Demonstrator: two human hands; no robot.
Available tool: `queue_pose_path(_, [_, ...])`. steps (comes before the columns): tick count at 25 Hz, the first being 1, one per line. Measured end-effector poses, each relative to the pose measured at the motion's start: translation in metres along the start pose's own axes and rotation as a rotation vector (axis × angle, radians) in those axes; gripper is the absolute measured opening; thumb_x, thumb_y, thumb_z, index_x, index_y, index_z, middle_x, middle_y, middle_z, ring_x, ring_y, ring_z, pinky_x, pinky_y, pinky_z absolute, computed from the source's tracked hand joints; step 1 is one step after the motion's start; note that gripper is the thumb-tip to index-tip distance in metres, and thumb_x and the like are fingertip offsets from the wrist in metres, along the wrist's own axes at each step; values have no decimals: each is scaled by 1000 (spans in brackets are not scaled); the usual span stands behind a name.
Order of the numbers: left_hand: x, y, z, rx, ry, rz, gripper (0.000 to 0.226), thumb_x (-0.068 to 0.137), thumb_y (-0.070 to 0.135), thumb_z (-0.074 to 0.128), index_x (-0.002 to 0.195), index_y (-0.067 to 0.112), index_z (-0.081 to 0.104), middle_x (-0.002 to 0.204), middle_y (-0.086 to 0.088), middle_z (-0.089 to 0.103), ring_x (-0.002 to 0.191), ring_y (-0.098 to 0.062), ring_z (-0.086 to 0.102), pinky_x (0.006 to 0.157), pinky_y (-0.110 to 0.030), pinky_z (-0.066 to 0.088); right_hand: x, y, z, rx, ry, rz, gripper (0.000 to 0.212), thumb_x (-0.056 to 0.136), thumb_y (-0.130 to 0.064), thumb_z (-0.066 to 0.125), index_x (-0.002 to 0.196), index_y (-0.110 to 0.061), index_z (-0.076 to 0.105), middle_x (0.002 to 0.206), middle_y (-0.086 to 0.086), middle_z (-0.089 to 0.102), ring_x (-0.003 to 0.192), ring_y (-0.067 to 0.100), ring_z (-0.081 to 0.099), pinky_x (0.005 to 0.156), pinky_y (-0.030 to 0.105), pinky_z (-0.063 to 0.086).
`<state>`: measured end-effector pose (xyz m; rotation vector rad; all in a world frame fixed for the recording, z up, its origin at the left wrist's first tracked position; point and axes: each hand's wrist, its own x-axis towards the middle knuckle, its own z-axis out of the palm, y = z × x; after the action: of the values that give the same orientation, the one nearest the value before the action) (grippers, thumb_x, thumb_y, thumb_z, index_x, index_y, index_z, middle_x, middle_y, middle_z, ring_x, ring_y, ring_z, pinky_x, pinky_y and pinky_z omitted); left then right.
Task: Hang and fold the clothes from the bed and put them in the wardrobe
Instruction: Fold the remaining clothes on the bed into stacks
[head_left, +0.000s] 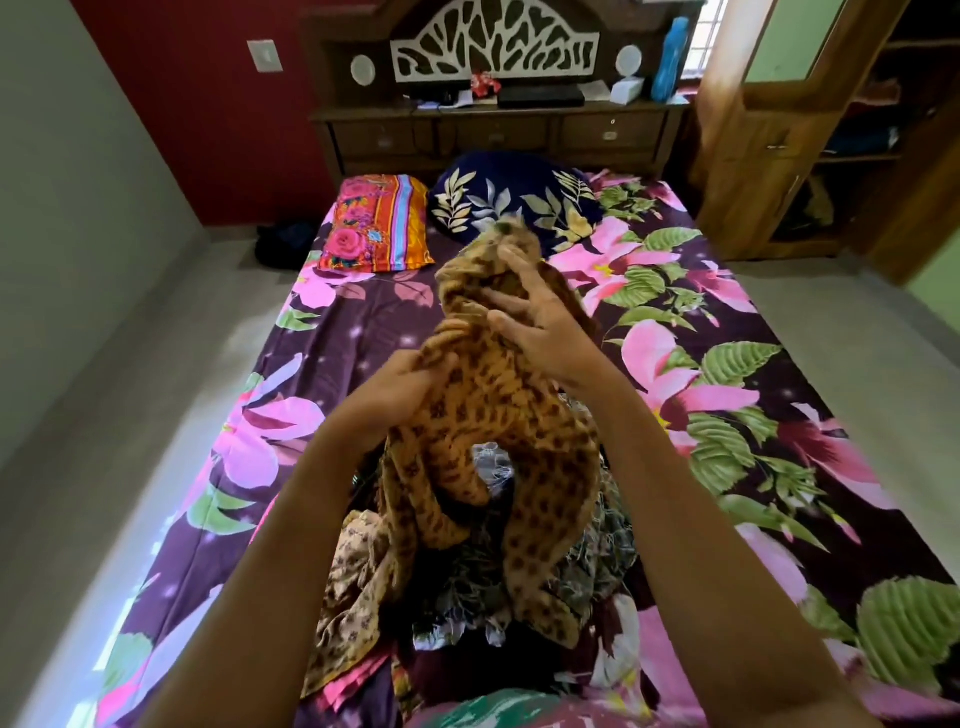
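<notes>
One floppy, light-looking mustard brown-spotted garment (467, 415): left hand (400, 384) clutches its 9 o'clock edge, right hand (535, 322) lies splayed at 1 o'clock; I'd grab seams.

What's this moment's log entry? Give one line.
left hand: grips spotted orange garment | right hand: spread fingers touch garment | clothes pile: on bed | wardrobe: door open
</notes>
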<state>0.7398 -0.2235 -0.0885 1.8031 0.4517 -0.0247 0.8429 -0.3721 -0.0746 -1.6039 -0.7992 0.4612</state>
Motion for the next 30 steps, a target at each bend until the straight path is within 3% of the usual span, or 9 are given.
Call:
queue_pose_path(4, [1,20,5,-492,105,-128,29,97,32,48,101,9,65,87,-6,72,79,-18,69,71,-28,57,-39,48,-17,119,296,217,7,95,-15,54,101,-14,57,87,9,65,61,7,63,53,21,50])
queue_pose_path(7, [-5,31,13,-660,43,-116,36,99,32,41,86,10,66,71,-3,72,65,-14,69,63,-26,57,-68,94,-18,12,195,561,34,97,-40,45,99,-11,62,86,6,67,70,15,62,63,30,49])
queue_pose_path(11, [-10,57,13,-800,-15,14,39,100,29,38,90,9,71,84,-8,72,81,-20,70,73,-31,57,-82,130,1,77,-88,793,47,86,-58,51,113,-20,58,105,-1,64,99,19,60,85,40,51])
queue_pose_path(16, [-9,85,-3,-868,-45,152,34,96,29,42,103,3,63,92,-13,71,87,-23,70,73,-35,58,-70,150,30,291,-67,580,77,72,-28,82,137,-21,42,129,-2,57,117,18,55,86,28,53])
queue_pose_path(20, [-12,90,-12,-834,-27,166,38,95,32,44,108,1,63,100,-15,67,92,-26,68,77,-38,58,-45,123,24,151,225,366,22,92,-1,54,114,-1,60,103,9,63,100,28,62,66,18,55])
queue_pose_path(23, [-13,100,-39,-893,6,293,46,95,36,41,81,4,71,79,-11,70,79,-23,70,71,-36,58,-26,59,-15,202,264,277,20,89,8,49,88,-5,65,80,9,65,75,21,63,55,21,53])
queue_pose_path(26, [-18,108,-76,-977,-19,536,50,87,53,43,92,8,65,94,-11,68,104,-28,63,90,-45,50,-23,6,-52,439,366,13,19,84,-12,66,102,-15,61,95,4,69,86,17,68,67,30,59])
queue_pose_path(28, [-15,84,-74,-745,92,370,45,91,48,41,81,19,75,91,-3,73,103,-22,64,78,-35,53,-34,14,-49,249,251,186,31,79,-23,74,107,-17,61,102,6,68,88,19,68,67,33,57])
queue_pose_path(30, [-10,56,-55,-633,90,106,57,97,43,37,64,17,76,73,-2,73,76,-14,70,59,-25,55,-42,37,-27,129,97,422,7,88,-11,61,94,-12,64,91,10,68,79,22,65,68,37,53])
